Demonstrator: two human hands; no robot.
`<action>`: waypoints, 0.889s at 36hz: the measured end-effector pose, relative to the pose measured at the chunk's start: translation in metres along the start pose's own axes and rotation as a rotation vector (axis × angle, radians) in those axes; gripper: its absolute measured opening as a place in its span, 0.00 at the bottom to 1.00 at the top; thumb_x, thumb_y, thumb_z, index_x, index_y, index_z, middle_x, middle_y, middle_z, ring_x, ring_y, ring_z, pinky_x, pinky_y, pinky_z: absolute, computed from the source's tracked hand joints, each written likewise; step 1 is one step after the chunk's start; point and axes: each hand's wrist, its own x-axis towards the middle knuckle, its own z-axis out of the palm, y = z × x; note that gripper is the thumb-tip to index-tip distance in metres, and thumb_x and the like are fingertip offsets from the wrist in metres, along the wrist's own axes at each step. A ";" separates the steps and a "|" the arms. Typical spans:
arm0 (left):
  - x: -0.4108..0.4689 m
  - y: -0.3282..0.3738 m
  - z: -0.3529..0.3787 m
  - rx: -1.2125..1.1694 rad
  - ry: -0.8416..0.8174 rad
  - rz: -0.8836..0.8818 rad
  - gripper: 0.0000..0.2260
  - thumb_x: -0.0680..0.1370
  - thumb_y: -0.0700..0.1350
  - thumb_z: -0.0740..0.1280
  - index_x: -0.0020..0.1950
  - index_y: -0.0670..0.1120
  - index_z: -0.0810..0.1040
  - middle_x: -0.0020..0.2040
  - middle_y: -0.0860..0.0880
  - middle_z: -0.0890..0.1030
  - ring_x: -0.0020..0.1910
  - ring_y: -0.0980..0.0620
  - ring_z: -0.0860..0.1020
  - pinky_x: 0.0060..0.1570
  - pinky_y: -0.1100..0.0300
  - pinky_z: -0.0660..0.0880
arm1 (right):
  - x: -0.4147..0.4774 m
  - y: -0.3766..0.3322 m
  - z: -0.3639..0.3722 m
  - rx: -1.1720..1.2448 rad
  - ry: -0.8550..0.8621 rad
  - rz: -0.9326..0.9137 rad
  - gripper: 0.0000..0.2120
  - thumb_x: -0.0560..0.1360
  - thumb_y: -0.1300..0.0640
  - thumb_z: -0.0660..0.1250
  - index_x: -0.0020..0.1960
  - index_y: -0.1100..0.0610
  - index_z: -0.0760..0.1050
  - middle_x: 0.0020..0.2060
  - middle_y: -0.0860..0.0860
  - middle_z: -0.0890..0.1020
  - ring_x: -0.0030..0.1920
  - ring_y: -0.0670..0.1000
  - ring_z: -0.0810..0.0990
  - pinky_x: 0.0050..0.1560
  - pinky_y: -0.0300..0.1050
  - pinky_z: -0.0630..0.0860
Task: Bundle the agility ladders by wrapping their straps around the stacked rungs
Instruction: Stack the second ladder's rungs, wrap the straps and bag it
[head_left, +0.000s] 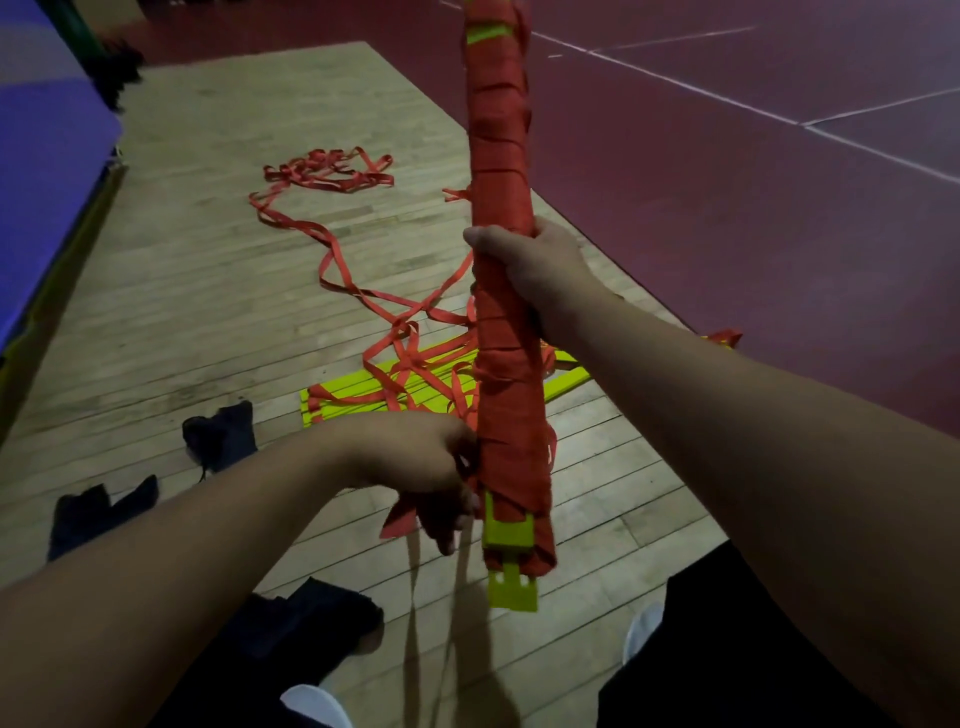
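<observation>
A long bundle of stacked yellow-green rungs (511, 538), wound almost end to end in red strap (501, 156), stands nearly upright in front of me. My right hand (524, 260) grips the bundle round its middle. My left hand (431, 467) is at the bundle's lower end, where its fingers pinch the loose red strap end (400, 519). On the wooden floor behind lies a second ladder: flat yellow-green rungs (363, 392) with tangled red straps (332, 228) trailing away to the back.
Dark pieces of cloth (101, 512) lie on the wooden floor at the left and near my feet. A blue mat (47, 171) borders the floor on the left. Red court flooring with white lines (727, 104) lies to the right.
</observation>
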 end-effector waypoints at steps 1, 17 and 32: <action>0.001 -0.001 -0.001 0.084 0.048 -0.008 0.09 0.81 0.37 0.65 0.61 0.45 0.77 0.46 0.47 0.85 0.44 0.50 0.85 0.50 0.52 0.82 | 0.001 0.001 -0.001 -0.014 0.042 -0.025 0.15 0.72 0.56 0.76 0.56 0.60 0.77 0.41 0.58 0.81 0.35 0.54 0.81 0.37 0.48 0.80; 0.017 -0.001 0.014 0.076 0.362 0.100 0.19 0.73 0.64 0.71 0.51 0.49 0.78 0.40 0.50 0.84 0.35 0.52 0.82 0.35 0.61 0.79 | -0.002 -0.012 0.008 0.107 0.129 0.085 0.16 0.68 0.50 0.71 0.49 0.59 0.76 0.34 0.52 0.76 0.35 0.54 0.76 0.38 0.47 0.76; -0.004 -0.004 -0.002 -0.289 0.053 0.254 0.38 0.55 0.70 0.78 0.57 0.52 0.78 0.51 0.52 0.86 0.53 0.49 0.84 0.52 0.56 0.81 | -0.005 -0.015 -0.005 0.547 -0.268 0.310 0.10 0.79 0.54 0.64 0.43 0.58 0.69 0.31 0.55 0.75 0.27 0.51 0.75 0.31 0.42 0.76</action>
